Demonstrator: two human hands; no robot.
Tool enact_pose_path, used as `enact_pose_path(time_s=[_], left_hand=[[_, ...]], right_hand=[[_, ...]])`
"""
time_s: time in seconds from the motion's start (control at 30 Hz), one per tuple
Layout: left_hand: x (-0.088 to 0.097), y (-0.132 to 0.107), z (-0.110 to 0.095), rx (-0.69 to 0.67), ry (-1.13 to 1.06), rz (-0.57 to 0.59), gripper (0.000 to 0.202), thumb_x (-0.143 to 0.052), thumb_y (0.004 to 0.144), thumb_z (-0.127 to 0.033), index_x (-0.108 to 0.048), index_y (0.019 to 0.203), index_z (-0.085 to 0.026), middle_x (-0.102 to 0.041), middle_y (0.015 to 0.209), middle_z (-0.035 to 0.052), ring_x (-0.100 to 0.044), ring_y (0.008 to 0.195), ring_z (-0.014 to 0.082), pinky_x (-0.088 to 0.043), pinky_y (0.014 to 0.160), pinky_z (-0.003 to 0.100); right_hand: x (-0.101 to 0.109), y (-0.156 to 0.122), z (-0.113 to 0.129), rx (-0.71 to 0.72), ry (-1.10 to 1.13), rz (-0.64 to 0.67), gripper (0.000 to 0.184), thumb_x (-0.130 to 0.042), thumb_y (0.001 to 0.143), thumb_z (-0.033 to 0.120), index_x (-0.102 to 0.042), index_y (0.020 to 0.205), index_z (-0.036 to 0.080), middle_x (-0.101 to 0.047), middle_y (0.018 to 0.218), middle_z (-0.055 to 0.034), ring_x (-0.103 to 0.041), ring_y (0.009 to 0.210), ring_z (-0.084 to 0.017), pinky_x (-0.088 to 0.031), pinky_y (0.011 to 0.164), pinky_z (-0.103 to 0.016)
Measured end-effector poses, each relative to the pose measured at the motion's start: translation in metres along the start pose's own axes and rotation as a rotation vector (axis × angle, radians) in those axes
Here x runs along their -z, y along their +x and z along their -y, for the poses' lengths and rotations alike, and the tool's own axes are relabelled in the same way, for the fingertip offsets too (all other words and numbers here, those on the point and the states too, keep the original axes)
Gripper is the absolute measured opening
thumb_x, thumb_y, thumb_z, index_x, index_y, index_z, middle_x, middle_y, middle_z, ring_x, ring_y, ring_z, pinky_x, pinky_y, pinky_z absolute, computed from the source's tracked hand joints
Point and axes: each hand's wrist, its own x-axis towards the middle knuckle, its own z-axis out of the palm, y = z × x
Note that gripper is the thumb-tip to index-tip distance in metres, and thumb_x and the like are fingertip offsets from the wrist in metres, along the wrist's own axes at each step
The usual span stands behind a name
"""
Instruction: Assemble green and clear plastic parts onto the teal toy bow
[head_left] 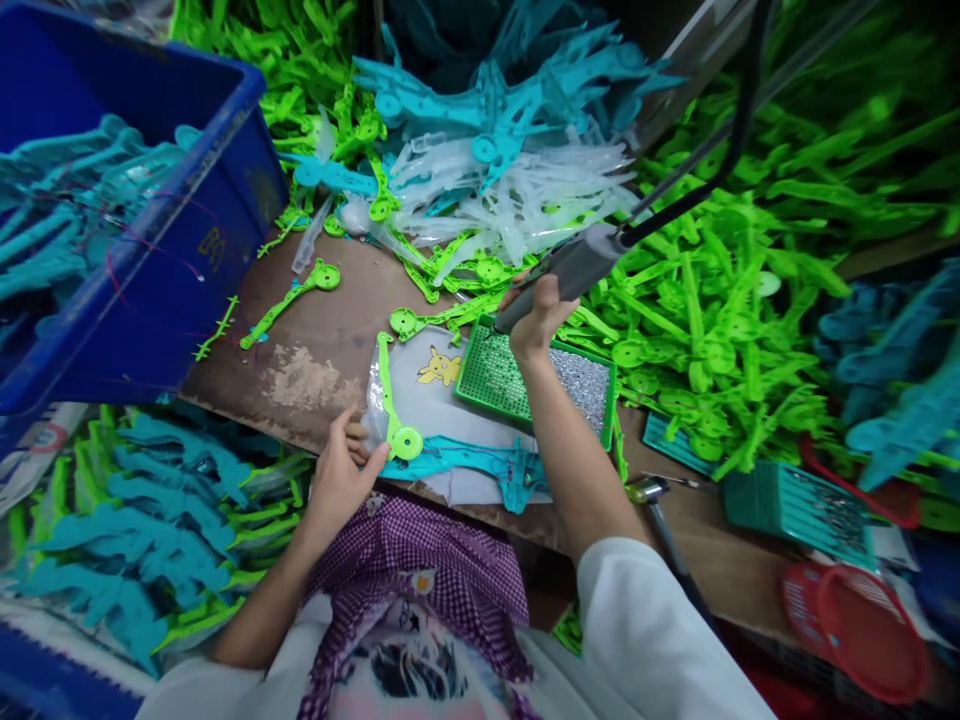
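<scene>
My right hand (pixel 534 318) is closed around a grey powered screwdriver (pixel 571 268) that hangs on a black cable; its tip points down at a green tray of small screws (pixel 592 362). My left hand (pixel 339 473) pinches the near end of a stacked plastic piece on the brown workbench (pixel 322 340): a green arm with a round disc (pixel 396 420) lying across a teal part (pixel 480 462). Under them lies a grey mat with a yellow cartoon figure (pixel 439 368).
A blue crate (pixel 161 290) of teal parts stands at the left. Heaps of green (pixel 720 330), teal (pixel 495 110) and clear plastic parts (pixel 525 200) cover the back and right. A second teal screw tray (pixel 795 505), a red basket (pixel 862 625) and a hammer (pixel 660 510) lie at the right.
</scene>
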Motion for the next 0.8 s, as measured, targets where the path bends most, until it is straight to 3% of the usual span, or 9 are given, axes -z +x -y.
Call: enact_pose_path(time_s=[0.23,0.33,0.43,0.5,0.6,0.7,0.8], left_hand=[[-0.006,0.009,-0.010,-0.014,0.082,0.048,0.087,-0.066,0.081,-0.047,-0.019,0.149,-0.020,-0.061,0.082,-0.0014,-0.063,0.065,0.0172,-0.053,0.067,0.032],[-0.008,0.015,-0.007,0.005,0.049,0.088,0.087,-0.066,0.081,-0.044,-0.020,0.150,-0.019,-0.061,0.074,-0.0029,-0.063,0.063,0.0178,-0.052,0.064,0.031],[-0.010,0.020,-0.005,0.060,0.020,0.093,0.086,-0.069,0.078,-0.042,-0.028,0.149,-0.016,-0.060,0.068,-0.0034,-0.061,0.059,0.0176,-0.050,0.060,0.029],[-0.011,0.022,-0.004,0.083,0.008,0.084,0.087,-0.071,0.075,-0.042,-0.032,0.148,-0.016,-0.057,0.064,-0.0047,-0.058,0.055,0.0169,-0.048,0.056,0.028],[-0.009,0.026,-0.006,0.100,0.018,0.096,0.089,-0.073,0.073,-0.043,-0.033,0.149,-0.016,-0.053,0.058,-0.0065,-0.056,0.054,0.0165,-0.045,0.056,0.027],[-0.006,0.028,-0.009,0.125,0.003,0.140,0.091,-0.074,0.073,-0.041,-0.032,0.150,-0.016,-0.054,0.060,-0.0057,-0.058,0.058,0.0166,-0.044,0.059,0.026],[-0.004,0.029,-0.011,0.139,0.000,0.156,0.091,-0.075,0.071,-0.040,-0.034,0.149,-0.018,-0.056,0.062,-0.0047,-0.058,0.060,0.0169,-0.043,0.060,0.026]], right_hand=[[0.001,0.001,0.011,0.021,0.057,-0.017,0.051,-0.047,0.074,0.074,-0.056,0.070,0.023,-0.047,0.057,0.0040,-0.053,0.043,-0.012,-0.040,0.043,-0.029],[0.006,0.001,0.035,0.044,0.088,-0.077,0.053,-0.043,0.074,0.076,-0.053,0.070,0.025,-0.046,0.057,0.0036,-0.048,0.040,-0.012,-0.038,0.041,-0.029],[0.006,-0.016,0.067,0.055,0.170,-0.072,0.054,-0.038,0.074,0.079,-0.052,0.068,0.026,-0.042,0.054,0.0038,-0.045,0.038,-0.012,-0.035,0.039,-0.030],[-0.005,-0.040,0.083,0.063,0.246,0.034,0.057,-0.036,0.073,0.081,-0.053,0.070,0.027,-0.040,0.050,0.0044,-0.044,0.037,-0.013,-0.035,0.037,-0.030],[-0.033,-0.084,0.091,0.001,0.336,0.303,0.062,-0.042,0.066,0.086,-0.055,0.072,0.026,-0.047,0.051,0.0038,-0.049,0.039,-0.013,-0.042,0.039,-0.030],[-0.060,-0.114,0.082,-0.109,0.397,0.509,0.059,-0.059,0.060,0.081,-0.059,0.070,0.022,-0.055,0.058,0.0010,-0.055,0.047,-0.014,-0.047,0.047,-0.031],[-0.070,-0.124,0.069,-0.121,0.408,0.561,0.054,-0.064,0.062,0.074,-0.060,0.071,0.021,-0.056,0.058,0.0015,-0.054,0.049,-0.013,-0.045,0.048,-0.029]])
